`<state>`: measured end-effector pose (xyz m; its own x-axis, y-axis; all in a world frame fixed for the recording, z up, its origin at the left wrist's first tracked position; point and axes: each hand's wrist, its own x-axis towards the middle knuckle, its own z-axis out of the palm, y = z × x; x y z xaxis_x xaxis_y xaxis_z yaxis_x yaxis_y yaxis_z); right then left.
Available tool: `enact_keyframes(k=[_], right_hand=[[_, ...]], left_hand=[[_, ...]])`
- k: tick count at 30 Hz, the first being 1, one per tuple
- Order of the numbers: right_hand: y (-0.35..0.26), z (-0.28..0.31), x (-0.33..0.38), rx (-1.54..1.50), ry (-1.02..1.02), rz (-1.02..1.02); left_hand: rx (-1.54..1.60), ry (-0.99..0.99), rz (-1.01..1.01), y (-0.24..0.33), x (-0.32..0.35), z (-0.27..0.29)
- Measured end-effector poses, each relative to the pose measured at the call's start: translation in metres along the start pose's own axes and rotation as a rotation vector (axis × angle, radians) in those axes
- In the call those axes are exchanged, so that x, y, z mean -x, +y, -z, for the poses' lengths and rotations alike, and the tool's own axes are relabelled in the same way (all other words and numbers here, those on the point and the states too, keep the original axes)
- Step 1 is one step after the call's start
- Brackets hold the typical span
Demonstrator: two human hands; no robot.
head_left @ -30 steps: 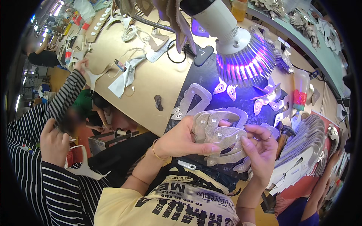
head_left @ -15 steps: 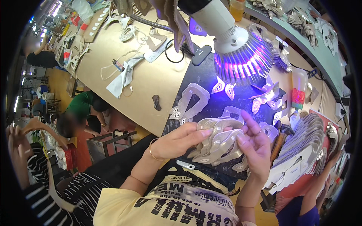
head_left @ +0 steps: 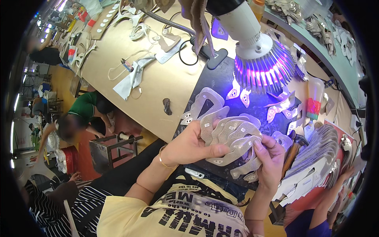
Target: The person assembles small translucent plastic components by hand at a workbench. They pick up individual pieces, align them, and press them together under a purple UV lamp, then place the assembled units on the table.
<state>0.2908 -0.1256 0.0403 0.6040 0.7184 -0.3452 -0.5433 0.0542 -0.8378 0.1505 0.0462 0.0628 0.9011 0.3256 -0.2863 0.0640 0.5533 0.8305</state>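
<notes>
Compared with half a second ago, I see my left hand [head_left: 193,145] has slid its thumb further across the fan of grey cut-out pieces [head_left: 231,142], and the right hand [head_left: 270,160] has dropped a little lower along the stack's right edge. A second ago a striped-sleeved person was working at the left rim with arms raised; now only the striped sleeve [head_left: 75,205] shows low at the left, and a person in a green shirt [head_left: 85,108] bends over beyond the bench edge.

Both my hands are closed on the stack: the left thumb presses on its lower face with the fingers curled behind, and the right fingertips pinch the topmost piece near its edge. The stack sits between my hands, held above the near edge of the dark mat [head_left: 221,85], just in front of my chest.

The pieces are flat, pale grey, curved shapes with large oval openings and rows of small punched holes, spread like overlapping cards.

The mat lies on a tan workbench [head_left: 166,79] under a white lamp [head_left: 260,67] casting violet light. More cut pieces lie loose on the mat, and a tall pile of similar grey pieces [head_left: 316,158] stands at my right, with a hammer [head_left: 294,148] beside it. White straps and cords are scattered over the far bench.
</notes>
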Motion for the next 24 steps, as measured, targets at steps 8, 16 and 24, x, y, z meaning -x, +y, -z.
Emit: enact_keyframes(k=[8, 16, 24], right_hand=[[-0.001, -0.004, 0.0, -0.143, 0.012, -0.07], [0.001, -0.015, 0.0, -0.198, 0.07, -0.056], [0.006, -0.022, 0.002, -0.183, 0.118, 0.016]], left_hand=[[-0.092, 0.007, -0.017, 0.001, -0.005, 0.001], [-0.112, 0.054, -0.01, 0.001, -0.006, -0.001], [-0.057, 0.092, -0.084, -0.001, -0.006, -0.002]])
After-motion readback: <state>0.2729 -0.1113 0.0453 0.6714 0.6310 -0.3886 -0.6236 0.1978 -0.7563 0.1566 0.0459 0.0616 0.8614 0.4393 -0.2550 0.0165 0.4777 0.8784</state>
